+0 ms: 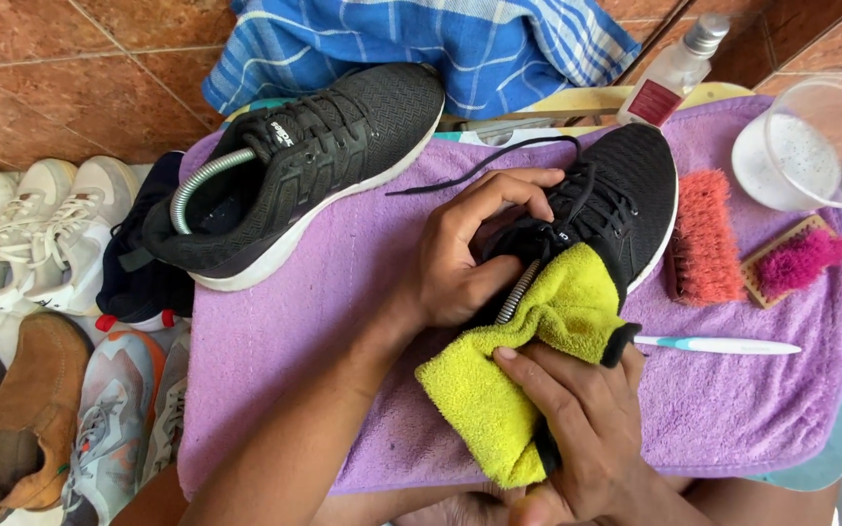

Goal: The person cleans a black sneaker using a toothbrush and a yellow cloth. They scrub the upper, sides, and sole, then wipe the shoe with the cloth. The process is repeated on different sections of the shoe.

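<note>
Blk sneakers [294, 166] w/ white soles; yellow cloth [528, 360]; purple towel [314, 331]; blue-white plaid fabric [421, 44]; orange brush [706, 239]; pink brush [796, 261]; terracotta tiles [70, 68].

Bright, even daylight with soft, faint shadows, sharp focus throughout, mild glare on the clear cup [816, 141].

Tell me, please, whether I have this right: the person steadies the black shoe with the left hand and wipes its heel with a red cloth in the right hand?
Not quite: the cloth is yellow-green, not red. The head view shows the left hand on the black shoe and the right hand pressing the cloth to its heel.
</note>
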